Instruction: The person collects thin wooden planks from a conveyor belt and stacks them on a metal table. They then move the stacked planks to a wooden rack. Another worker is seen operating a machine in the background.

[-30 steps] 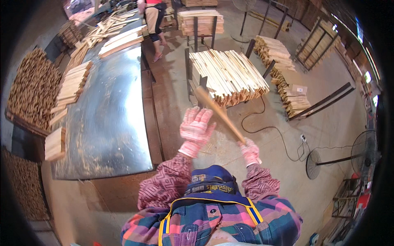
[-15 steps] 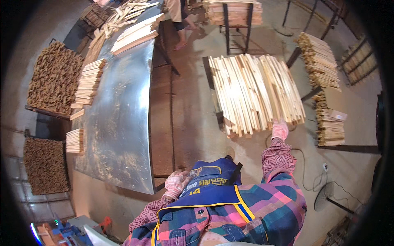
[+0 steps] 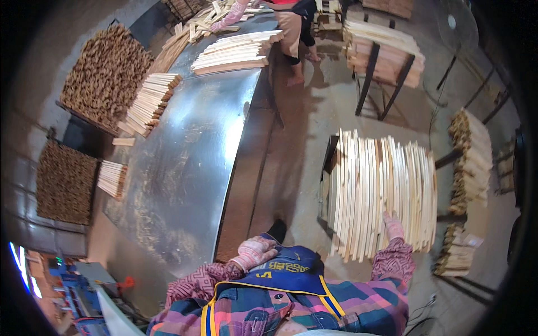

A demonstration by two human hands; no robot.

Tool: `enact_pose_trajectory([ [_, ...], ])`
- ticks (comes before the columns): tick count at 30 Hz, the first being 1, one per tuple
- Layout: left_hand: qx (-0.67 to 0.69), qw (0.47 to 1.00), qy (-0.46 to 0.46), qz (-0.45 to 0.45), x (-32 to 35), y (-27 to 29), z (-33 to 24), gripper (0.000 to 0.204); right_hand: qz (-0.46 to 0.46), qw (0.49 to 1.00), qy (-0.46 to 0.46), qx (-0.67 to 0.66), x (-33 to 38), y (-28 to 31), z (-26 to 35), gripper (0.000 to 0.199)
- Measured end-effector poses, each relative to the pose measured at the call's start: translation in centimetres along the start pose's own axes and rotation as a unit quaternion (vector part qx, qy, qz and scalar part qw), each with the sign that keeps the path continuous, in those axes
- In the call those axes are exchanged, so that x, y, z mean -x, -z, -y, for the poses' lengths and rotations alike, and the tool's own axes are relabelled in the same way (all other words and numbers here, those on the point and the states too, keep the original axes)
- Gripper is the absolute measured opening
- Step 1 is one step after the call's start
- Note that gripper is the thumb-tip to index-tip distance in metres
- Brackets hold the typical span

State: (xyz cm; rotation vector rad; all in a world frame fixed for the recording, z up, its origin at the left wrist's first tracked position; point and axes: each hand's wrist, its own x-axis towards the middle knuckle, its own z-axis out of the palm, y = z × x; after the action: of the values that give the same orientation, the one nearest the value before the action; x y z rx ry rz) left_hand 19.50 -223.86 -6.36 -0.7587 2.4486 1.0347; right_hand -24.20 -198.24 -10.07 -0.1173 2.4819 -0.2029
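My right hand (image 3: 393,227), in a pale pink glove, rests on the near part of a broad stack of long, thin wooden strips (image 3: 358,196). Its fingers lie stretched forward over the strips, not wrapped around any. Held in front of my blue apron (image 3: 297,260), my left hand (image 3: 255,252) wears a similar glove. Its fingers are loosely curled, and I see nothing in them. To the left of that hand is the edge of a long metal-topped table (image 3: 185,168).
Bundled strips (image 3: 232,53) lie on the table's far end, where a person's gloved hand (image 3: 227,19) reaches among loose strips. Racks of stacked wood (image 3: 386,59) stand ahead and along the right (image 3: 471,162). Dense wood piles (image 3: 67,182) line the left. A standing fan (image 3: 454,28) is at far right.
My view has shifted, so the table and strip stack sit lower in it. My right hand has moved from the stack's near end to farther onto the strips. The other person's reaching arm now shows.
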Motion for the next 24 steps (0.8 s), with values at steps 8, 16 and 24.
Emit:
enact_pose_trajectory([
  [8, 0.021, 0.997, -0.035, -0.063, -7.9, 12.8, 10.6, 0.048, -0.268, 0.947, 0.123, -0.125, 1.9, 0.6, 22.1, 0.067],
  [16, 0.104, 0.975, 0.077, -0.179, -12.3, 20.0, 22.1, 0.048, -0.108, 0.913, 0.391, -0.046, -0.7, -8.2, 45.5, 0.044],
  [24, 0.289, 0.890, 0.243, -0.255, -20.5, 25.0, 29.8, 0.058, -0.100, 0.881, 0.460, -0.041, -11.9, -7.8, 72.0, 0.038],
])
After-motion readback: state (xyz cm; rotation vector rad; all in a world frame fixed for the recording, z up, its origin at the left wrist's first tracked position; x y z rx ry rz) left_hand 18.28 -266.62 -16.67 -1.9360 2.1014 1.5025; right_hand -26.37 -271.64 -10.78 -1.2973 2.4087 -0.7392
